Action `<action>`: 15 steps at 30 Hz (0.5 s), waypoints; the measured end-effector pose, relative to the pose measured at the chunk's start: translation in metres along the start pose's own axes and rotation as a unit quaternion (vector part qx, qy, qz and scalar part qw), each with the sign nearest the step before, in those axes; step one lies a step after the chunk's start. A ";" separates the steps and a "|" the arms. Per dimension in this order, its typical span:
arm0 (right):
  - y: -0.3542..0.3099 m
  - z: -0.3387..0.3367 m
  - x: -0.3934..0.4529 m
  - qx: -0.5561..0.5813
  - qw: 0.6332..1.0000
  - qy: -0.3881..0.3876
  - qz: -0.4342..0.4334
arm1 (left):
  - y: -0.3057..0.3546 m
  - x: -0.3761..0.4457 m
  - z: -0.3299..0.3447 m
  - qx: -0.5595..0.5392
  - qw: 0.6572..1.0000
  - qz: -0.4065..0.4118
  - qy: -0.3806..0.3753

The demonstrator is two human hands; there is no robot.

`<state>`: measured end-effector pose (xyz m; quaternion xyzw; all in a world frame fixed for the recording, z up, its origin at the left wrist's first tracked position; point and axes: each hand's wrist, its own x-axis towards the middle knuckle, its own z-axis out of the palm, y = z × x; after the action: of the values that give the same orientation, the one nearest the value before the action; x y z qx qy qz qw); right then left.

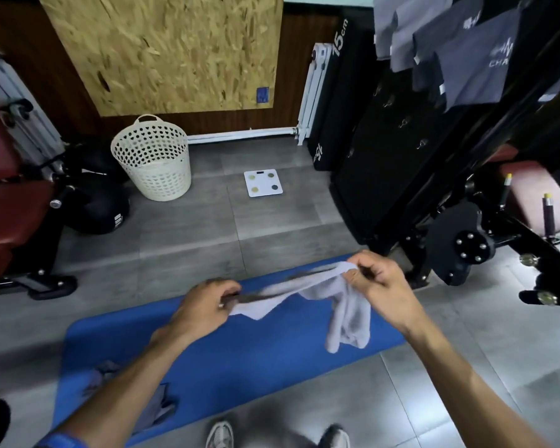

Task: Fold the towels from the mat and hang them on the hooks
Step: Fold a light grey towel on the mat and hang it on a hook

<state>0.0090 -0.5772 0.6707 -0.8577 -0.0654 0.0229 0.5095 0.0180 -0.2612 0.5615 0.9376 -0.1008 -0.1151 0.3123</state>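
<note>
A light grey towel [330,295] is stretched in the air above the blue mat [240,344]. My left hand [204,305] pinches its left end and my right hand [382,282] pinches its right end, with the loose rest hanging below the right hand. A darker grey towel [156,405] lies crumpled on the mat's near left part, partly behind my left forearm. Several folded grey towels [466,53] hang at the top right, above bare metal hooks [403,122] on a black panel.
A cream perforated laundry basket [152,156] stands by the back wall. A white bathroom scale [263,183] lies on the grey tiled floor. Red-padded gym machines flank both sides, and a black machine base [459,247] sits close to the mat's right end. My shoes [220,434] touch the mat's near edge.
</note>
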 end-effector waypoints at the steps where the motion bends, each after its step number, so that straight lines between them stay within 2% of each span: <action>1: 0.001 -0.002 0.005 0.011 1.000 -0.029 -0.004 | 0.028 0.008 0.002 -0.023 0.999 0.037 0.021; 4: 0.001 -0.015 0.020 0.073 0.994 -0.084 -0.012 | 0.105 0.031 0.015 -0.119 0.987 0.095 0.044; 8: 0.005 -0.056 0.039 0.092 0.988 -0.121 -0.026 | 0.175 0.058 0.031 -0.188 0.976 0.062 0.087; 11: 0.011 -0.085 0.051 0.093 0.991 -0.093 -0.039 | 0.204 0.068 0.036 -0.253 0.963 0.037 0.089; 13: 0.017 -0.107 0.059 0.079 0.991 -0.076 -0.073 | 0.223 0.074 0.045 -0.207 0.974 0.045 0.083; 15: 0.021 -0.121 0.064 0.076 0.989 -0.089 -0.095 | 0.236 0.077 0.056 -0.091 0.987 0.023 0.129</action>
<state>0.0871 -0.6837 0.7122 -0.8011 -0.1896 0.0553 0.5650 0.0482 -0.4979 0.6504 0.9096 -0.0702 0.0049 0.4096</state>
